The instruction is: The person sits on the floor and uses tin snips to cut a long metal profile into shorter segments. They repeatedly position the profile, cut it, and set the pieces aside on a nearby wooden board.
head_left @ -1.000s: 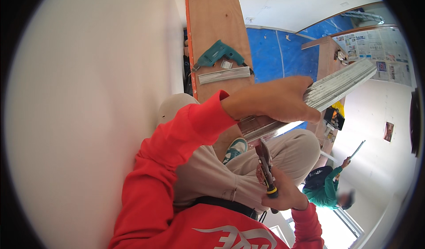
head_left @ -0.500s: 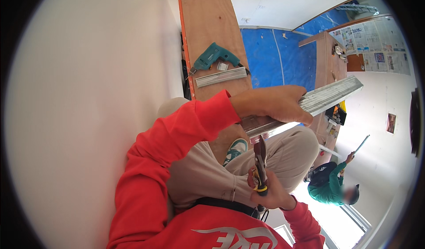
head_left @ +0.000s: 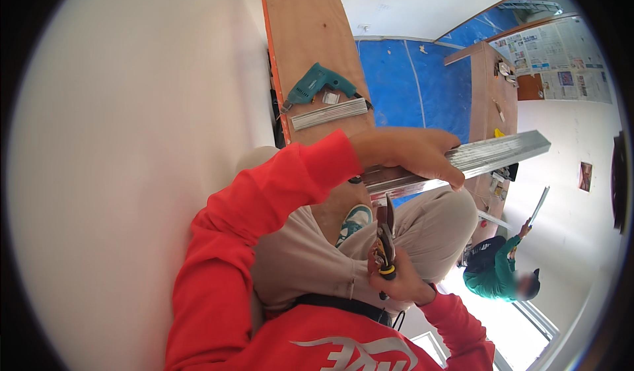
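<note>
My left hand (head_left: 422,154) is closed round a ribbed silver metal channel (head_left: 508,152) from above, with the thumb at its lower edge. The channel lies crosswise over my knee, its free end pointing right. Below it, my right hand (head_left: 400,277) grips tin snips (head_left: 385,229) by dark handles with yellow bands. The snips' blades point up, close to the channel's lower edge near its left end; I cannot tell whether they touch it. Part of the left end is hidden by my left wrist.
A brown board (head_left: 317,28) beside the white wall carries a teal power drill (head_left: 320,84) and a bundle of short metal strips (head_left: 329,114). Blue sheeting (head_left: 413,87) covers the floor. Tools lie on a wooden bench (head_left: 485,100). At the right a person in green (head_left: 492,272) holds a strip.
The channel has tilted, its right end now lower and its left end slightly raised. My right hand with the snips has shifted slightly left and up.
</note>
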Demonstrator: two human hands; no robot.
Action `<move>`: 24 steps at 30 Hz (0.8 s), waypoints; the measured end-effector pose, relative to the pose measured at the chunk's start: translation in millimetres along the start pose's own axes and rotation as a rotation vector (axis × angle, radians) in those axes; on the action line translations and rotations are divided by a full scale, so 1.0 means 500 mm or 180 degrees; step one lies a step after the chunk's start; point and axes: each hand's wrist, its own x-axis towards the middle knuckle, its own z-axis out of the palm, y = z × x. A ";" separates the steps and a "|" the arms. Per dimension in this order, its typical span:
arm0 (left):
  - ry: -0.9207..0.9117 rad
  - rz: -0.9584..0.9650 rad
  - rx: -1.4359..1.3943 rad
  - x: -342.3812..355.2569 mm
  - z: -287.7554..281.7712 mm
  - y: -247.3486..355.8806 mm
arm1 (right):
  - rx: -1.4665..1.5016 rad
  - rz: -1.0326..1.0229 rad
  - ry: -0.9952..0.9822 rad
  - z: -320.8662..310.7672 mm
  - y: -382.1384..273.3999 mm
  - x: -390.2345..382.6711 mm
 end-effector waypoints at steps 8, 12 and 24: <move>0.0700 -0.0178 0.0969 -0.008 -0.043 0.010 | -0.0559 0.0108 0.0322 -0.016 -0.032 -0.009; 0.1237 0.0080 0.1343 -0.016 -0.040 -0.001 | -0.0572 0.0335 0.0444 -0.022 -0.057 -0.025; 0.3249 0.0801 0.1869 -0.033 -0.065 0.004 | 0.0591 0.0459 0.0406 -0.031 -0.037 -0.039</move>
